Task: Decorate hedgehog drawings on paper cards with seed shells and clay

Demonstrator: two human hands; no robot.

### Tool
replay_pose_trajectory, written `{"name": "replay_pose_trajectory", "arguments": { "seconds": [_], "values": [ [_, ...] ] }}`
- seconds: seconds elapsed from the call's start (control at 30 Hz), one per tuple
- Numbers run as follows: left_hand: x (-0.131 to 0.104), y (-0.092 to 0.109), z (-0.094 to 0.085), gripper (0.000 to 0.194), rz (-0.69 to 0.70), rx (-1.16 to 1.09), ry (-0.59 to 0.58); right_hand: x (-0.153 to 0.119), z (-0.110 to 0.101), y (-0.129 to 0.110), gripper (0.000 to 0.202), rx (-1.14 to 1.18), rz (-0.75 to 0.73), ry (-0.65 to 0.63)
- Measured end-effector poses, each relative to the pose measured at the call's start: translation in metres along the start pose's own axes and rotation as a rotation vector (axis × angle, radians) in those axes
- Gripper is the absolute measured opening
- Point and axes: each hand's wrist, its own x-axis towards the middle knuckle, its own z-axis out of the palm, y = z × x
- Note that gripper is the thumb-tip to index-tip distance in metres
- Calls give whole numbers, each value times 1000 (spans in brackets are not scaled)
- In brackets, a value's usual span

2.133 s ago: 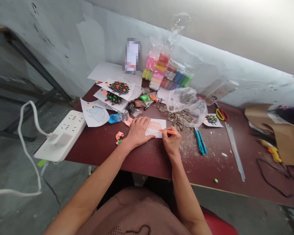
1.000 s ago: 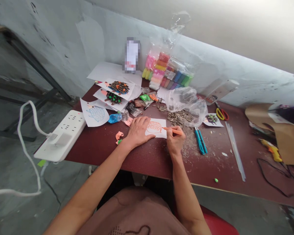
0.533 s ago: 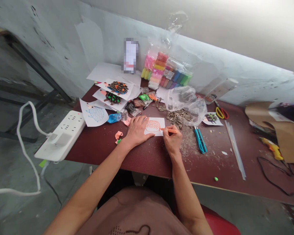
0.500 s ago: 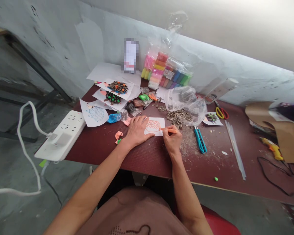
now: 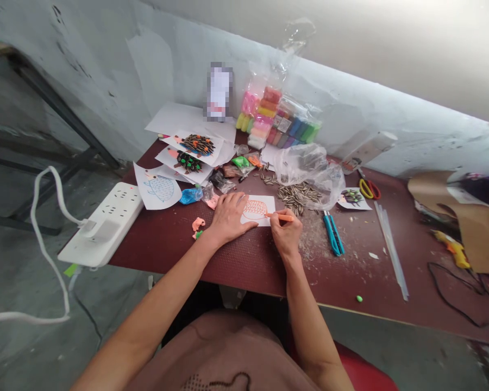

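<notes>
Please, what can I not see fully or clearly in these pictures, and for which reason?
Head view: left part of the white paper, hidden under the left hand.
Head view: part of the orange pen, hidden by the right hand.
Head view: print on the white label, too small.
Head view: brown cardboard, cut off by the right edge.

I have the left grip (image 5: 228, 218) palm-down, fingers (image 5: 231, 201) extended toward 1 o'clock; the right grip (image 5: 286, 231) is curled in a pinch, its forearm (image 5: 303, 309) running to 5 o'clock.
</notes>
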Motion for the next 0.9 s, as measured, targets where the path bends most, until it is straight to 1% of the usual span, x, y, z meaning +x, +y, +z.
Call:
{"name": "replay_pose_trajectory", "arguments": {
  "seconds": [0.47,0.63,0.7,0.77,0.9],
  "values": [
    [0,-1,1,73,5,-8,4,-1,0,0,20,-11,2,9],
    [0,-1,1,73,-1,-2,3,-2,1,-6,22,58,-14,-17],
    [0,-1,1,74,1,-2,-6,-4,3,-10,21,102,-28,-45],
    [0,-2,2,74,5,-2,-8,-7,6,-15,21,133,-40,-100],
    [-1,-3,2,67,15,-1,1,-10,15,-19,20,165,-70,-193]
  ]
}}
